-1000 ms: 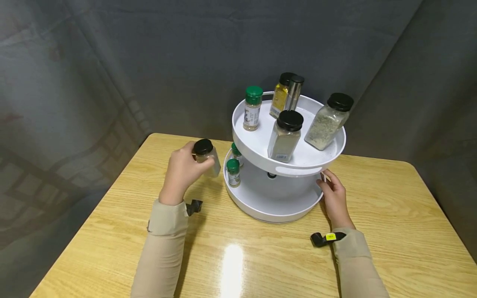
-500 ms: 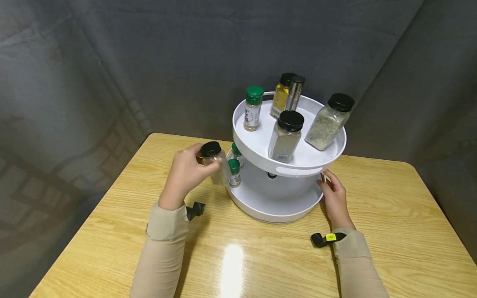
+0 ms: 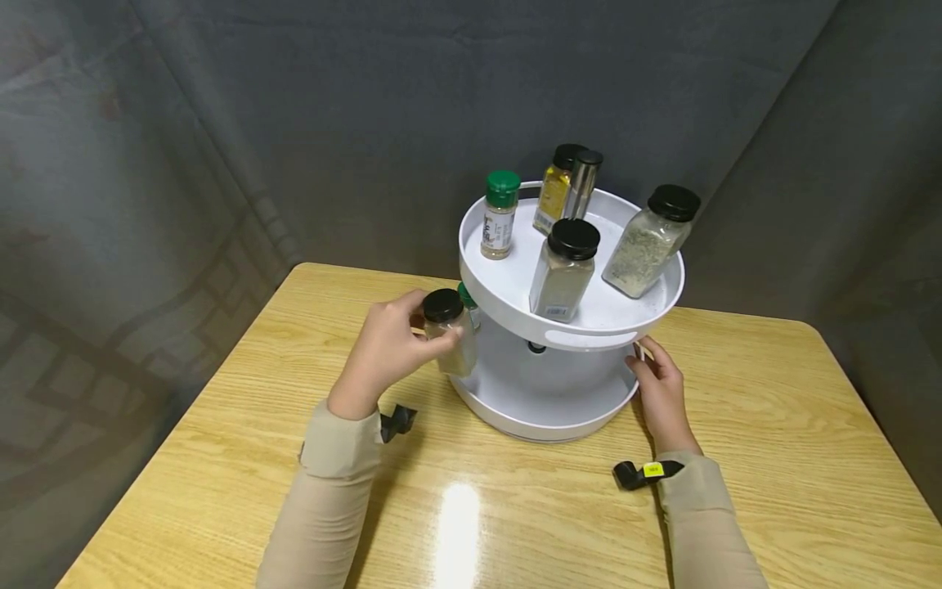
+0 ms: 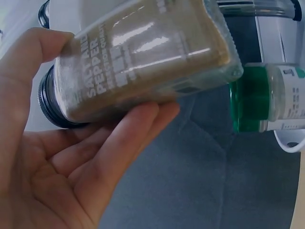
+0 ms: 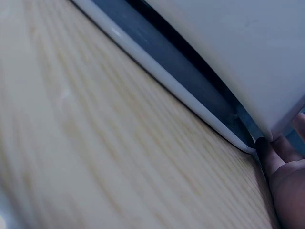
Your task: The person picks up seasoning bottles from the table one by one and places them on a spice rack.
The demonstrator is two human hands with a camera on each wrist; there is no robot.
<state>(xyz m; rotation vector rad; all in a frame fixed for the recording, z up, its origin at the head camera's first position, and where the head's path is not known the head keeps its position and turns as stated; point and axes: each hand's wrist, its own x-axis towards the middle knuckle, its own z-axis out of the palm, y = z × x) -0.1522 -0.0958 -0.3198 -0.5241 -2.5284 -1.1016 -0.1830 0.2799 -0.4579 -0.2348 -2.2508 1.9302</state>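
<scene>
My left hand (image 3: 393, 348) holds a square clear spice jar (image 3: 458, 352) with a black lid, thumb on one side and fingers on the other. Tan powder fills it, and its label (image 4: 102, 62) includes the word PEPPER. In the head view the jar overlaps the left rim of a white two-tier turntable's lower tray (image 3: 545, 401). A small green-capped bottle (image 3: 469, 299) shows partly behind the jar; another is hidden there. At the lower tray's right side, my right hand (image 3: 666, 401) grips the rim between thumb and fingers (image 5: 270, 157).
On the upper tray (image 3: 508, 282) stand a green-capped bottle (image 3: 499, 217), a yellow jar (image 3: 550, 196), a slim metallic container (image 3: 581, 186) and two black-lidded jars, one with tan powder (image 3: 562, 274) and one with pale green flakes (image 3: 643, 245). A grey curtain (image 3: 368, 123) hangs behind the wooden table (image 3: 773, 393).
My left hand has carried the spice jar right and slightly toward me, from beside the turntable to over the lower tray's left edge. The jar now covers the front green-capped bottle. My right hand stays put.
</scene>
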